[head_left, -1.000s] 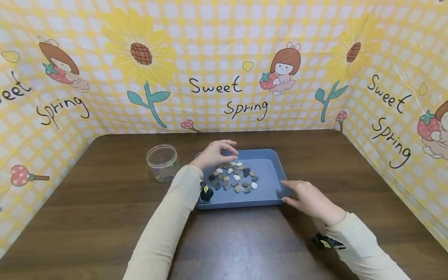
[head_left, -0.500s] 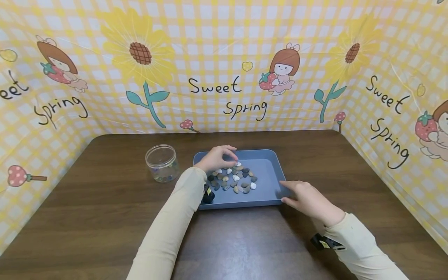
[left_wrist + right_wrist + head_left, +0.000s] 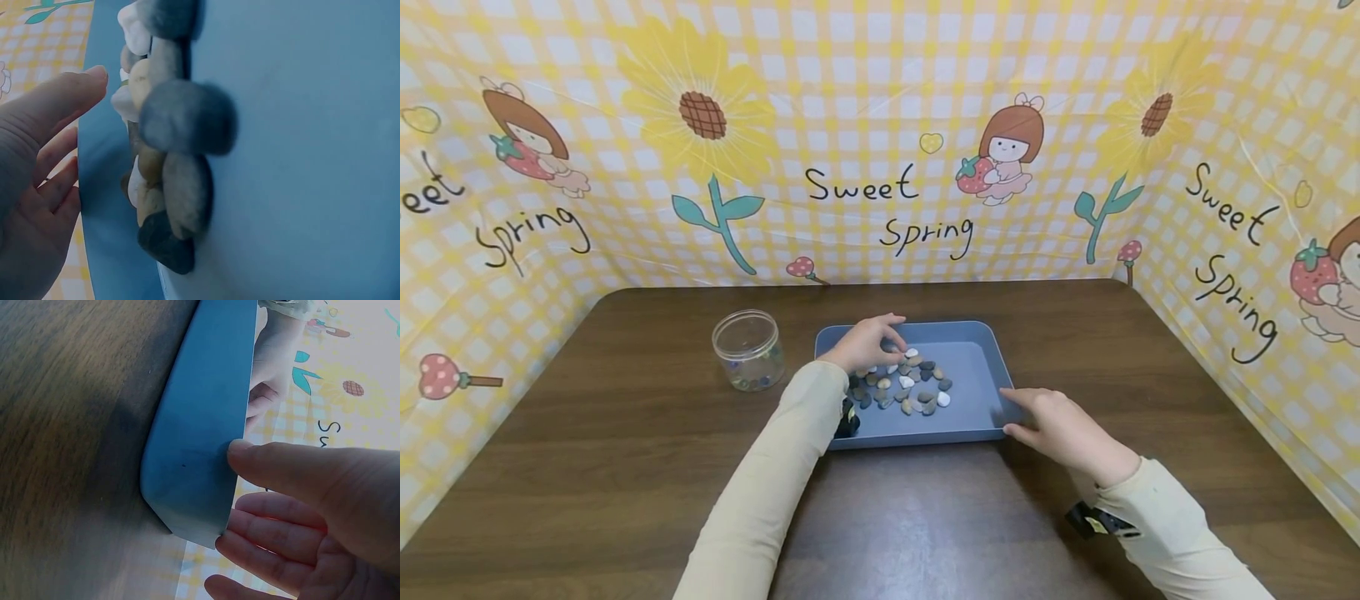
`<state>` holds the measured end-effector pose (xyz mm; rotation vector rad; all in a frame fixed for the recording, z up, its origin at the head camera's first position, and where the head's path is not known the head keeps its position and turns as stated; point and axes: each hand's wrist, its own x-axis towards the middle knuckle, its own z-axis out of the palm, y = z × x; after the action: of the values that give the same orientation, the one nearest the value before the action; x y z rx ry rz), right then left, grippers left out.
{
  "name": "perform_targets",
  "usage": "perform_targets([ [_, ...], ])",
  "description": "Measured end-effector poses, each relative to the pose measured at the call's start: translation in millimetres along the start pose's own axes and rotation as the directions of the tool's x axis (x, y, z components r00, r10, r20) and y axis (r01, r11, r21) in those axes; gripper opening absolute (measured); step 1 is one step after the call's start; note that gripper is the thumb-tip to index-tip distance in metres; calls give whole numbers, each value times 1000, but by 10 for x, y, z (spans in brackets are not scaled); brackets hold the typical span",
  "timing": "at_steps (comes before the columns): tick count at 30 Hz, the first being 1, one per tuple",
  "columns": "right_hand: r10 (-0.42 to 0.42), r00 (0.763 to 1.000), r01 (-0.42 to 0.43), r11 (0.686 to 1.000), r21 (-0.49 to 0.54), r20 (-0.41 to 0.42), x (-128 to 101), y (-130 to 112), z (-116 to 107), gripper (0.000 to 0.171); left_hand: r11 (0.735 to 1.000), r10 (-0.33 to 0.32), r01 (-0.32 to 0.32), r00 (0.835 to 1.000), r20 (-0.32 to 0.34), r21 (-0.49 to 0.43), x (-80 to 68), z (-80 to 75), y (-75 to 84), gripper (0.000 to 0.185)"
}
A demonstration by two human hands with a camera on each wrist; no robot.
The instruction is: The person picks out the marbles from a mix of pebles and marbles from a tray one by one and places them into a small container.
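Several smooth pebbles (image 3: 914, 377), white, grey, brown and dark, lie clustered in a shallow blue tray (image 3: 973, 375). My left hand (image 3: 863, 340) hovers over the pebbles' far left side, with fingers bent and thumb apart from them. The left wrist view shows the thumb (image 3: 69, 97) near a white pebble (image 3: 127, 103), and nothing visible between thumb and fingers. At the tray's near right corner, my right hand (image 3: 1067, 429) touches the edge. The right wrist view has its thumb (image 3: 281, 465) against the rim and the fingers (image 3: 275, 534) extended beside the wall.
A clear, lidless jar (image 3: 748, 354) with small coloured pieces at its bottom stands left of the tray. Everything rests on a dark wooden table (image 3: 625, 467). A yellow checked cloth (image 3: 865, 100) hangs around its back and sides.
My left hand has come down lower over the pebbles, with thumb and index finger nearer to them. The right hand stays at the tray's corner. Tray and jar hold their places.
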<state>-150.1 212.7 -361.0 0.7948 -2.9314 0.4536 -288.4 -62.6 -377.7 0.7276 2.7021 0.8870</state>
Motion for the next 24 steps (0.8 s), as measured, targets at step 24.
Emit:
perform_targets([
  [24,-5,1000,5,1000,-12,-7,0,26,28,44,985,-48,52,998,-27,162,44,79,56,8],
])
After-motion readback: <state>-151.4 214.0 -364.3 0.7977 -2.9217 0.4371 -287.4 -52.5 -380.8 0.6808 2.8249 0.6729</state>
